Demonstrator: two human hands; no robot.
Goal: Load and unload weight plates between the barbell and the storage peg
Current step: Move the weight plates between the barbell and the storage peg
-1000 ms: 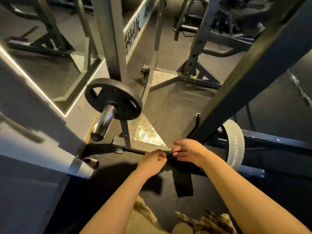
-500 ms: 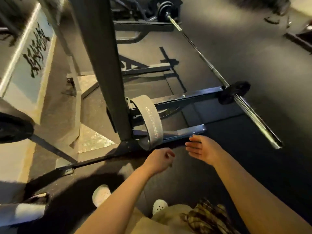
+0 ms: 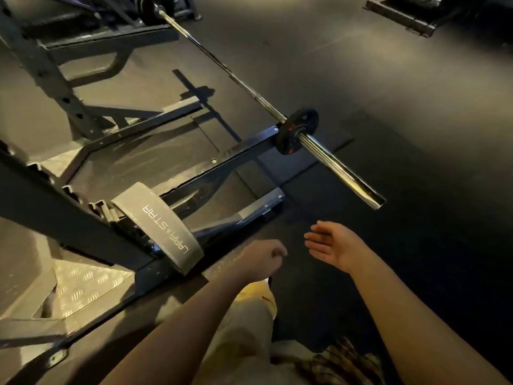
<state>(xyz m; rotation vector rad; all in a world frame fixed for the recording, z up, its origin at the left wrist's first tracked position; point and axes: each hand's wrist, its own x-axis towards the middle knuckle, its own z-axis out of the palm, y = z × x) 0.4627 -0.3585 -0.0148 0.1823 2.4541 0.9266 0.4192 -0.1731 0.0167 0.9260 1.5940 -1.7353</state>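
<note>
A barbell lies across the dark floor, running from the top centre toward the right. A small black weight plate sits on its near chrome sleeve, whose outer length is bare. More plates are on the far end. My right hand hovers below the sleeve end with fingers straight and nothing in it. My left hand hangs beside it, fingers loosely curled and empty. Both hands are apart from the bar.
A dark rack frame fills the left, with a base rail toward the bar. A grey "LARA STAR" belt hangs on the frame. A checker plate foot lies lower left. Another frame is top right.
The view swung right, away from the storage peg with its plate, to the barbell. Both hands let go of the dark thing they held together and moved apart; the right hand opened.
</note>
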